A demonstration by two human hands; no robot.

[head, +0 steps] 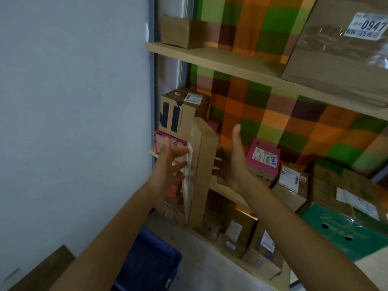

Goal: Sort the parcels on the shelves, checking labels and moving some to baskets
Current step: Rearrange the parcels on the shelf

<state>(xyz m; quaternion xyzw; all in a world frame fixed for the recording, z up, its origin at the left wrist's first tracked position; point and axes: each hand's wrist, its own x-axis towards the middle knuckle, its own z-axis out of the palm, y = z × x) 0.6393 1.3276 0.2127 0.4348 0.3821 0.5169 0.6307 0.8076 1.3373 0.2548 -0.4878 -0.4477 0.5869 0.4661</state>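
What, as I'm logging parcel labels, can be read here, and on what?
"0947": white label on the big brown parcel, top shelf.
"NI", as it appears, in big dark letters: cardboard box on the pink box.
Small print beside it, the label on the long box and all other labels: too blurred to read.

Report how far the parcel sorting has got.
Done: nothing provable; the inside of the blue basket is hidden. In hand: a long box held between the left hand and right hand. Left: many parcels sit on the shelves, including the pink box.
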